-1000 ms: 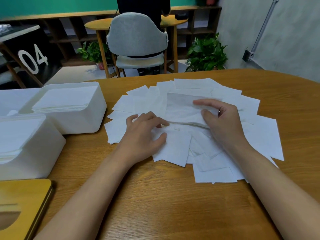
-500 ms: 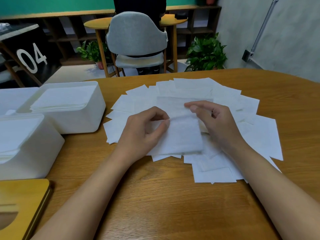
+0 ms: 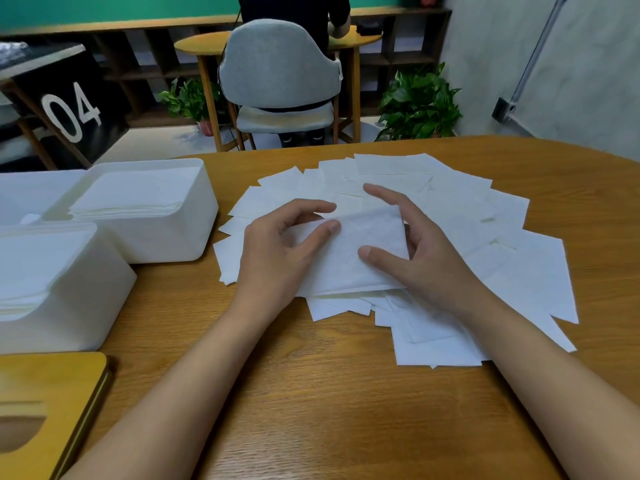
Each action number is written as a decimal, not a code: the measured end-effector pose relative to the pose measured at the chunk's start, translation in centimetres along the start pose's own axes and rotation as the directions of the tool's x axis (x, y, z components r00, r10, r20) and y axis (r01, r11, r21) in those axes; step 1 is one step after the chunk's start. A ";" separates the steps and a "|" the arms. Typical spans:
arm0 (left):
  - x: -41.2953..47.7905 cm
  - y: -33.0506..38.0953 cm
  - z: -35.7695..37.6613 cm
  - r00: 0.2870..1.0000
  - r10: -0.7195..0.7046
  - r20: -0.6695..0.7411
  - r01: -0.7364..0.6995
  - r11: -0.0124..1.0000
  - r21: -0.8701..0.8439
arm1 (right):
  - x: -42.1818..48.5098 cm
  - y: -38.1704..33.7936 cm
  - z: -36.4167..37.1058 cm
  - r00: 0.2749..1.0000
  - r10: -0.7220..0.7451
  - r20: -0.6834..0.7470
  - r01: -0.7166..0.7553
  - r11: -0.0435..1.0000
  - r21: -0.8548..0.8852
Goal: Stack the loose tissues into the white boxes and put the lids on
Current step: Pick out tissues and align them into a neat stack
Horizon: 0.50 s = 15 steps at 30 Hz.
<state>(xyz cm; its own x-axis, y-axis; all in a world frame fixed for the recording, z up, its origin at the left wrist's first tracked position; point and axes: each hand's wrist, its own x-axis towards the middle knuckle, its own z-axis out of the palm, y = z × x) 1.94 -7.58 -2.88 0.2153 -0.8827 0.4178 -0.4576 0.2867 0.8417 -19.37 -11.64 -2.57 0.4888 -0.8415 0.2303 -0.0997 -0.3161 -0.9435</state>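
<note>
The one piece of writing that can be read is a white "04" (image 3: 71, 110) on a black panel beyond the bench (image 3: 329, 410), at upper left.

A second ago both hands lay flat on the paper pile; half a second ago the left hand (image 3: 277, 252) pinched one sheet's left edge. Now the two hands hold a small batch of gathered tissues (image 3: 363, 247) between them, raised a little and tilted over the middle of the spread. The left hand's thumb lies on the batch's top face and its fingers (image 3: 308, 206) curl round the left edge, pinching it. The right hand (image 3: 426, 258) presses its thumb on the near face; its forefinger is stretched out straight above, and the other fingers seem to sit under the right edge, though the paper hides them.

The gathered tissues are white, thin and roughly rectangular, with a faint embossed texture. Beneath them the loose tissues (image 3: 491, 233) fan out over the bench in overlapping sheets. Left of the fan stand two uncovered boxes, the far white box (image 3: 180, 237) and the near white box (image 3: 86, 306), each holding a neat stack. A yellow wooden lid (image 3: 52, 386) with a slot lies at the lower left corner
</note>
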 end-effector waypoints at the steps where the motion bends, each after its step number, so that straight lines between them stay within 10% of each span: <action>1: 0.0 0.0 0.0 1.000 -0.001 0.005 0.001 1.000 0.008 | -0.1 -0.1 0.1 1.000 -0.013 0.008 0.013 1.000 -0.026; 15: 0.2 0.2 -0.2 0.996 -0.033 0.077 0.028 0.998 0.064 | 0.1 0.1 0.0 0.998 -0.055 0.006 0.055 0.995 -0.082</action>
<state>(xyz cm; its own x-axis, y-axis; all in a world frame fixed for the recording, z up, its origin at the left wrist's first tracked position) 2.05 -7.58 -2.54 0.1630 -0.9177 0.3623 -0.5054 0.2377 0.8295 -19.32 -11.71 -2.67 0.4987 -0.8201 0.2804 -0.1432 -0.3970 -0.9066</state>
